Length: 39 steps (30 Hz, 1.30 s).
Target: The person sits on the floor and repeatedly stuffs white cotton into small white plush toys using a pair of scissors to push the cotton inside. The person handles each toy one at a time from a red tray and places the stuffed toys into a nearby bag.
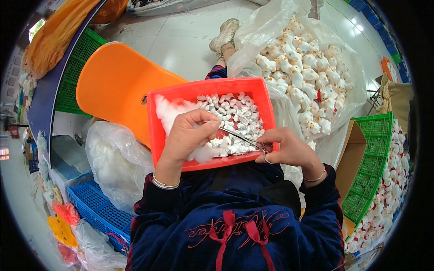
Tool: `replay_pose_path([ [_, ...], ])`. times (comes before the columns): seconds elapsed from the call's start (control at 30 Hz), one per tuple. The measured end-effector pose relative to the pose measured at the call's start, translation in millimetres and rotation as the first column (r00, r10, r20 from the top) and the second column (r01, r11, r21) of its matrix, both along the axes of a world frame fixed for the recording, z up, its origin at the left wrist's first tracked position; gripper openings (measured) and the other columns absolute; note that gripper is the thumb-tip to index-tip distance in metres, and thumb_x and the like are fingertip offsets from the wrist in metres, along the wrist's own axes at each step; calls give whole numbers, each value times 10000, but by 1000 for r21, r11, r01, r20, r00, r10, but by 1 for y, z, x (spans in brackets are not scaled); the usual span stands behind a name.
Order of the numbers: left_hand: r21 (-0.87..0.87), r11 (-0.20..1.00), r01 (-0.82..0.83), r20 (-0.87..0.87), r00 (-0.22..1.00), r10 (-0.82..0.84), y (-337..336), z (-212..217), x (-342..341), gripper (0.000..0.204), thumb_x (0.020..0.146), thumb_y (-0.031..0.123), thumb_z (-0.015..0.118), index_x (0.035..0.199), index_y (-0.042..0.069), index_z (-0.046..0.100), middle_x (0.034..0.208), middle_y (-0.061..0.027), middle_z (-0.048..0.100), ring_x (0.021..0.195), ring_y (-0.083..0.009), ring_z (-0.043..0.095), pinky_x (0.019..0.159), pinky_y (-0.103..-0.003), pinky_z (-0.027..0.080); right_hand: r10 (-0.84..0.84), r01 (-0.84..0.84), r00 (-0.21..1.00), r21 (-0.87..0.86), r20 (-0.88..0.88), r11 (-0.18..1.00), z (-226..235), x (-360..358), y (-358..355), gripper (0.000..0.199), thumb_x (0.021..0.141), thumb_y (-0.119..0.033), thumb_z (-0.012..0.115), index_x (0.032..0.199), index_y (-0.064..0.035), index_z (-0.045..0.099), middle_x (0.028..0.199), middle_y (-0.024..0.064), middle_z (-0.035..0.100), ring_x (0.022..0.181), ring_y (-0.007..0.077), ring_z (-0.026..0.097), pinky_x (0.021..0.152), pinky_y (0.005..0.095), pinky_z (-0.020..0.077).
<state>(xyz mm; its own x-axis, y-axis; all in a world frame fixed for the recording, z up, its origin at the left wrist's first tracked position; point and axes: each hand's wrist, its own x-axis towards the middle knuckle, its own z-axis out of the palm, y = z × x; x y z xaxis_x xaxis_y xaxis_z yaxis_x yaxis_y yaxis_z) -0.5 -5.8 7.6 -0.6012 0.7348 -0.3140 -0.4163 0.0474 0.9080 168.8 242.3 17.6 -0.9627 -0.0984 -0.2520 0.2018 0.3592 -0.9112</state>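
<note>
Pale tiled floor is seen beyond a red rectangular plastic tray resting on the lap. Over the tray, a small white stuffed piece is pinched in the left hand, fingers pressed together. Slim metal tweezers are gripped by the right hand, their long axis running leftward from the right hand, tip touching the piece. White fluff fills the tray's left end.

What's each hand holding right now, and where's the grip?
Right hand holds metal forceps by the looped handle end. Left hand pinches something small at the forceps tip; what it is cannot be told.
</note>
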Motion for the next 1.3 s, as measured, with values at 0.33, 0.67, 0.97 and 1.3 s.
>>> replay_pose_path([
  [0.33,-44,999,30,72,997,-27,10,13,1,51,948,64,680,977,22,685,748,-42,665,587,-50,522,535,-187,396,-10,14,999,94,-45,995,8,4,5,343,753,-213,880,921,17,689,723,98,568,675,230,549,637,357,450],
  [0.67,-5,996,-88,-22,996,88,-7,-3,-15,178,986,178,686,883,34,667,720,-3,639,581,-32,492,530,-198,378,36,19,990,377,-138,926,17,8,9,276,726,-161,829,932,-21,711,783,102,630,774,289,612,712,401,451],
  [0.97,-236,970,53,-145,985,-89,12,-16,-9,298,1013,262,663,787,68,653,652,23,591,526,-20,423,483,-198,302,195,81,951,803,-240,590,43,5,-6,336,701,-181,831,1006,-129,698,911,24,626,924,233,581,829,406,384],
  [1.3,-101,995,10,37,999,-6,13,-23,-9,149,975,150,708,947,6,685,776,-14,652,582,-52,552,541,-211,421,207,63,955,828,-213,558,44,2,-7,425,688,-210,836,1073,-116,684,971,33,624,995,242,573,856,413,390],
])
